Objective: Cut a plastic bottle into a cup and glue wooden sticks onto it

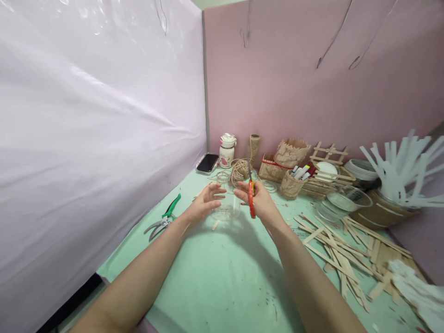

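My right hand [261,202] is closed around orange-handled scissors [251,196], blades pointing up toward the twine. My left hand [206,201] has its fingers spread and rests against a clear glass jar [227,209] that stands on the green table [215,277] between both hands. A loose tangle of jute twine [238,171] lies just behind the jar, with a tall twine spool [254,147] at the back.
Green-handled pliers [163,219] lie left of my hand. A phone [207,163] and a small white bottle [227,151] sit by the wall. Craft-stick baskets [290,152], a marker holder [290,185], a glass bowl [343,203] and scattered wooden sticks [343,252] fill the right side.
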Tool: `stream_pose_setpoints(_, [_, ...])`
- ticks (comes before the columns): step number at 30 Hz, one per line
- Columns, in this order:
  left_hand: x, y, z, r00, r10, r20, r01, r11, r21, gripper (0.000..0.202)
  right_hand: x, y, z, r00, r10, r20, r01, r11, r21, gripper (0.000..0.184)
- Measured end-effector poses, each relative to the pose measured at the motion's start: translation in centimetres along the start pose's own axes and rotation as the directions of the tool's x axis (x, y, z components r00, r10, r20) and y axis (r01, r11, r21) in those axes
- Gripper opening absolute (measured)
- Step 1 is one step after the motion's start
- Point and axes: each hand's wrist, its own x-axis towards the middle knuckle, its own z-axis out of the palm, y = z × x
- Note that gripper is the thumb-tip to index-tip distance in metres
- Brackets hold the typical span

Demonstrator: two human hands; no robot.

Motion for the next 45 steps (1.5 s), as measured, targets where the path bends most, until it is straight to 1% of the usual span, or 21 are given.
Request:
stream_pose_setpoints(3, [-0.2,-0.7,0.5,0.994,0.002,0.105,-0.020,0.986,0.167,0.069,0.3,-1.0,-2.3,0.990,-0.058,-0.129,0.034,0.983,-0.182,0.042])
stream_pose_setpoints(5, [-0.5,-1.0,1.0,0.981,-0.034,0.192,-0.012,0.972,0.235,0.073,0.3,-1.4,-4.1,0.985,-0.064,-0.162,-0.007,0.913,-0.408,0.038])
stream_pose_setpoints(6, [-0.8,-1.0,1.3,0.972,-0.050,0.229,-0.010,0.967,0.254,0.074,0.1,-1.5,-4.9,0.988,-0.064,-0.142,-0.022,0.846,-0.532,0.037])
stream_pose_setpoints(7, [-1.0,-1.0,1.6,0.963,-0.067,0.262,-0.007,0.962,0.271,0.074,-0.1,-1.3,-5.7,0.992,-0.049,-0.114,-0.038,0.752,-0.658,0.035])
stream_pose_setpoints(9, [-1.3,-0.9,1.9,0.942,-0.101,0.319,-0.002,0.951,0.308,0.073,-0.8,-0.4,-7.0,0.997,0.003,-0.071,-0.062,0.524,-0.850,0.031])
stream_pose_setpoints(10, [-1.5,-0.8,2.1,0.931,-0.116,0.346,-0.001,0.947,0.322,0.072,-1.2,0.2,-7.5,0.997,0.036,-0.067,-0.075,0.422,-0.903,0.027])
stream_pose_setpoints(12, [-1.6,-0.9,2.3,0.906,-0.144,0.398,0.003,0.942,0.334,0.072,-2.1,1.7,-8.4,0.993,0.094,-0.066,-0.094,0.336,-0.937,0.019])
stream_pose_setpoints(16, [-1.9,-1.3,3.2,0.857,-0.176,0.484,0.010,0.945,0.326,0.073,-3.1,4.1,-9.8,0.983,0.176,-0.046,-0.093,0.267,-0.959,0.012])
stream_pose_setpoints(19, [-2.5,-1.2,4.4,0.833,-0.209,0.513,0.006,0.930,0.369,0.077,-3.3,4.4,-10.5,0.978,0.209,-0.010,-0.057,0.222,-0.973,0.012])
stream_pose_setpoints(22, [-3.2,-0.7,5.4,0.824,-0.205,0.529,-0.056,0.898,0.436,0.073,-3.3,3.5,-10.4,0.984,0.176,0.027,-0.005,0.181,-0.983,0.010])
stream_pose_setpoints(24, [-3.6,-0.3,5.8,0.819,-0.186,0.543,-0.113,0.875,0.471,0.073,-2.8,2.5,-9.5,0.989,0.121,0.080,0.057,0.182,-0.982,0.012])
stream_pose_setpoints(26, [-3.9,-0.1,5.9,0.806,-0.173,0.566,-0.165,0.852,0.496,0.076,-1.8,1.7,-7.8,0.976,0.073,0.203,0.181,0.234,-0.955,0.016])
stream_pose_setpoints(27, [-4.0,-0.2,6.0,0.799,-0.170,0.577,-0.186,0.842,0.506,0.077,-1.0,1.4,-6.6,0.953,0.060,0.297,0.269,0.279,-0.922,0.017])
stream_pose_setpoints(29, [-4.1,-0.4,6.0,0.783,-0.172,0.598,-0.213,0.829,0.518,0.081,0.7,1.4,-3.9,0.873,0.048,0.485,0.433,0.379,-0.818,0.017])
stream_pose_setpoints(31, [-4.2,-0.6,6.1,0.771,-0.180,0.611,-0.221,0.824,0.522,0.082,2.4,2.1,-1.3,0.798,0.035,0.602,0.525,0.452,-0.722,0.019])
stream_pose_setpoints(34, [-4.2,-0.9,6.1,0.768,-0.189,0.612,-0.210,0.828,0.519,0.081,4.2,4.0,1.4,0.718,0.019,0.696,0.586,0.522,-0.620,0.021])
stream_pose_setpoints(36, [-4.1,-0.9,6.0,0.775,-0.195,0.601,-0.199,0.827,0.526,0.080,4.8,5.1,2.1,0.704,0.005,0.710,0.587,0.558,-0.586,0.015])
stream_pose_setpoints(38, [-3.9,-0.8,5.7,0.786,-0.198,0.585,-0.186,0.828,0.530,0.079,5.0,5.8,2.0,0.722,-0.010,0.692,0.562,0.592,-0.577,0.013])
stream_pose_setpoints(41, [-3.5,-1.0,5.2,0.810,-0.177,0.558,-0.156,0.853,0.498,0.079,4.9,5.2,0.5,0.804,-0.044,0.593,0.478,0.641,-0.600,0.013])
stream_pose_setpoints(43, [-3.2,-1.2,4.9,0.836,-0.152,0.527,-0.135,0.874,0.467,0.078,4.5,3.6,-1.2,0.875,-0.097,0.474,0.408,0.675,-0.615,0.009])
stream_pose_setpoints(45, [-2.7,-1.5,4.5,0.872,-0.124,0.474,-0.121,0.884,0.452,0.075,3.5,1.1,-3.2,0.927,-0.181,0.329,0.356,0.703,-0.616,0.009])
